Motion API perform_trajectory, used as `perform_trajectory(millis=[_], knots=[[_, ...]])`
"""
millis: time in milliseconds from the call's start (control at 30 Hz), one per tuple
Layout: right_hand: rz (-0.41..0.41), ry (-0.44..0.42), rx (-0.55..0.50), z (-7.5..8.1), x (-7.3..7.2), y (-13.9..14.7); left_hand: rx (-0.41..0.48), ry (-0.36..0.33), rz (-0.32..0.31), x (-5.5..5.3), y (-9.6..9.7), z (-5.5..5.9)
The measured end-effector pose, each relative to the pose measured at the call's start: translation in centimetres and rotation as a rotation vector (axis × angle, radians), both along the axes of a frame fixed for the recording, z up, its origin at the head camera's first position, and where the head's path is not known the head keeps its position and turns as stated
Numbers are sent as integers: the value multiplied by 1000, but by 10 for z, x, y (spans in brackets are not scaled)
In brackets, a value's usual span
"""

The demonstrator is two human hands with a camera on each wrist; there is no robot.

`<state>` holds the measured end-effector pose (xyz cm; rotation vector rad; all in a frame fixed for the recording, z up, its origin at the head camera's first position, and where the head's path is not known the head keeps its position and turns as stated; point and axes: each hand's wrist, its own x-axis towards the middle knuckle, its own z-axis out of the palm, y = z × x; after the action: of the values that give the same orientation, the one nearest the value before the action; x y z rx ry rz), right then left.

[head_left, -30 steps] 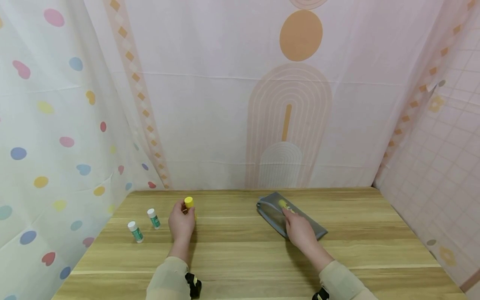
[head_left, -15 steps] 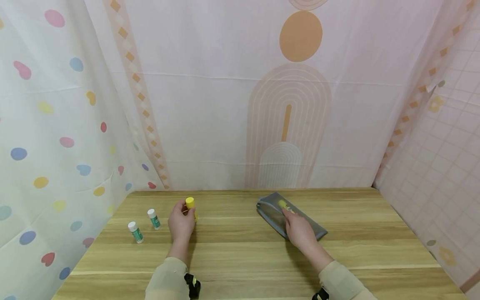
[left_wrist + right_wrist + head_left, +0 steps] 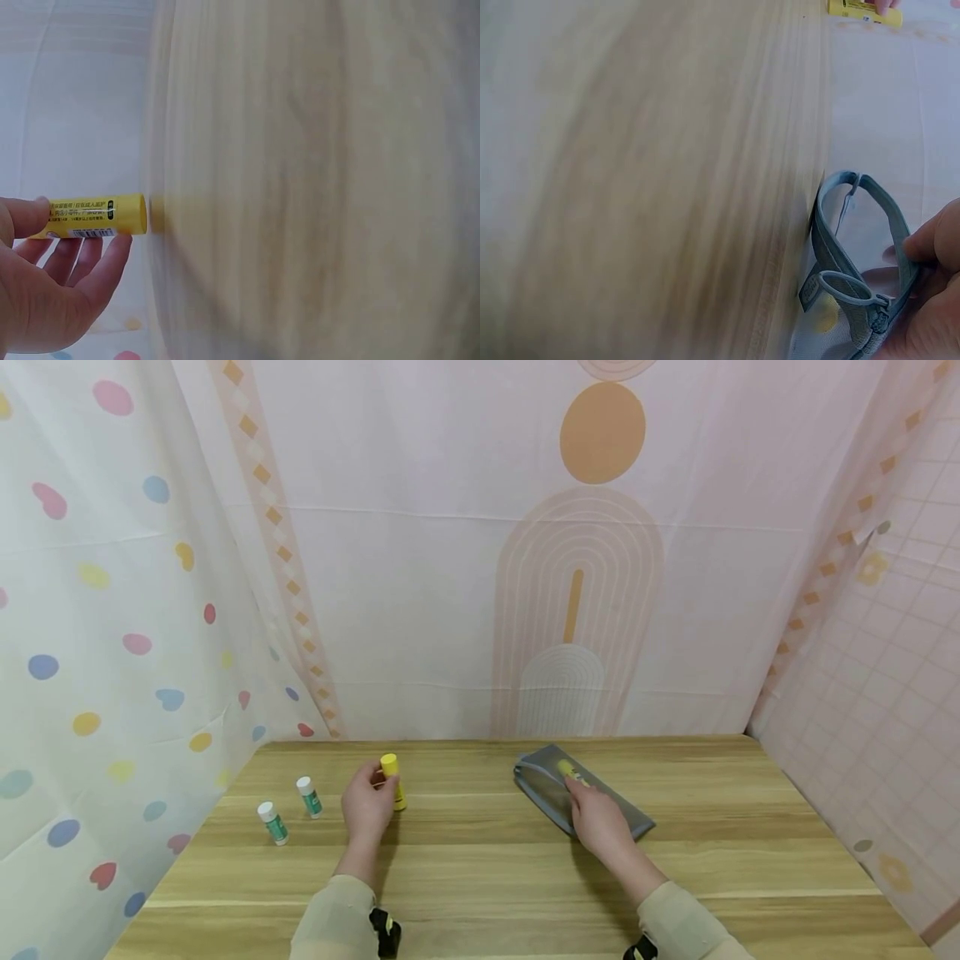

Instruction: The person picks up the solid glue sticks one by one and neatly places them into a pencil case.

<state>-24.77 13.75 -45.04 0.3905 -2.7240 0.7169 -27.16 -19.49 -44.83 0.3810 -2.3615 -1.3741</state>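
Note:
My left hand [image 3: 367,806] grips a yellow glue stick [image 3: 392,768], held upright, thumb on one side and fingers on the other. Printed text and a barcode show on the glue stick [image 3: 94,214] in the left wrist view; its lower end is at the tabletop, whether touching I cannot tell. On the right, my right hand [image 3: 600,820] pinches the rim of a grey mesh zipper pouch [image 3: 536,781]. The pouch's mouth [image 3: 838,259] gapes in the right wrist view, its zipper pull hanging at the rim. Through the mesh shows another yellow glue stick [image 3: 570,770].
Two green glue sticks with white caps, a nearer one [image 3: 273,823] and a farther one [image 3: 308,797], stand left of my left hand. The wooden table [image 3: 480,877] ends at a hanging patterned curtain [image 3: 420,610] behind; more curtains hang at both sides.
My left hand has shifted a little to the right with the yellow glue stick. My right hand and the pouch have stayed where they were.

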Motion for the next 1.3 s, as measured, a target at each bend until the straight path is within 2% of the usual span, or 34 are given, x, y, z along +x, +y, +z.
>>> perform_trajectory(millis=[200,500,800,1067,1300], knots=[[-4,2,4,0,0,0,-6,15,-23,-2,8,1],[-7,-9,3,-1,-1,-1,46,46,-74,1,24,5],[-1,2,7,0,-1,-1,193,16,-144,3,39,8],[-7,-18,8,0,0,-1,291,33,-192,7,51,11],[-9,-17,3,1,-1,-1,385,13,-226,9,60,15]])
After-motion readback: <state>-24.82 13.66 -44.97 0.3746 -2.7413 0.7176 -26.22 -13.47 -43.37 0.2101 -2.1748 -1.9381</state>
